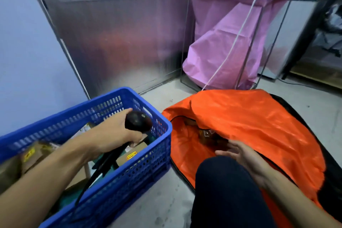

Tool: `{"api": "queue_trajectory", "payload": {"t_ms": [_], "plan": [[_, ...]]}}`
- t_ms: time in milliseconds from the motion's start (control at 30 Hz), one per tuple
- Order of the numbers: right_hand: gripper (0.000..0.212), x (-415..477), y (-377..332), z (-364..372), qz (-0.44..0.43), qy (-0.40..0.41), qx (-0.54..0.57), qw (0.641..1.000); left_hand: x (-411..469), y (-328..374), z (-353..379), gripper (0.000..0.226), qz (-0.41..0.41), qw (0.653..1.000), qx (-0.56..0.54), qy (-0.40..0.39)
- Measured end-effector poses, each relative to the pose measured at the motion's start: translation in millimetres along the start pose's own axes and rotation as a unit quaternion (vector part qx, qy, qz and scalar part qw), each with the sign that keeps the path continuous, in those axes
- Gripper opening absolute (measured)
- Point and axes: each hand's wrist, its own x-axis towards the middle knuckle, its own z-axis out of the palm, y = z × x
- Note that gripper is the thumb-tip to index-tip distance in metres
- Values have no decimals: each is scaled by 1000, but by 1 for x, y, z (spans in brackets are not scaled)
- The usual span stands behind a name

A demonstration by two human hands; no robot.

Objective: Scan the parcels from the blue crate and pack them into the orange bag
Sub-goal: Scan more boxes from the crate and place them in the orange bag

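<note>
Left hand (114, 133) is gripping a black scanner (137, 121), fingers curled round its handle, holding it over the blue crate (129, 168) with the head pointing down into it. The scanner's cable (96, 174) is trailing down inside the crate. Right hand (240, 155) is hovering open, fingers relaxed and spread, holding nothing, just above the unzipped mouth of the orange bag (249, 116), which is lying flat on the floor (161, 200) right of the crate. Inside the opening some brown parcels (207, 135) are showing, partly hidden by the bag's flap, count unclear. In the crate several cardboard parcels (129, 155) with yellow labels are lying under the left forearm, with more at the left end, blurred. Judging by this, the task is running mid-way: some parcels are already sitting in the bag, and a fair number are waiting in the crate to be scanned and moved. A dark-trousered knee (227, 190) is blocking the bag's near edge. A pink sack (231, 42) on a wire frame is standing behind, not part of the job.
</note>
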Motion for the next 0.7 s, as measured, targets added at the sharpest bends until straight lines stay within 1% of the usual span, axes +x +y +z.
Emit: {"api": "queue_trajectory", "payload": {"t_ms": [67,100,167,200,267,367,500,600,700], "plan": [[56,1,-9,8,26,-7,-100,995,-26,-13,-2,30,-5,998,-54,29],[59,0,-15,13,33,-21,-151,988,-35,-22,-2,24,-8,995,-92,40],[57,-7,-35,27,13,-65,-243,968,-49,-41,0,16,-17,983,-175,59],[58,-11,-48,33,-4,-85,-275,958,-54,-48,2,15,-23,974,-215,64],[48,-20,-74,52,-26,-122,-333,935,-58,-63,2,20,-37,955,-282,85],[38,-24,-106,92,-77,-135,-421,894,-60,-77,-7,23,-42,941,-315,116],[27,-17,-109,167,-162,-157,-486,844,-60,-97,-31,21,-42,917,-353,179],[19,3,-89,210,-218,-162,-491,828,-56,-115,-44,16,-55,905,-357,226],[19,31,-64,241,-284,-145,-492,810,-57,-127,-57,9,-66,896,-354,259]]}}
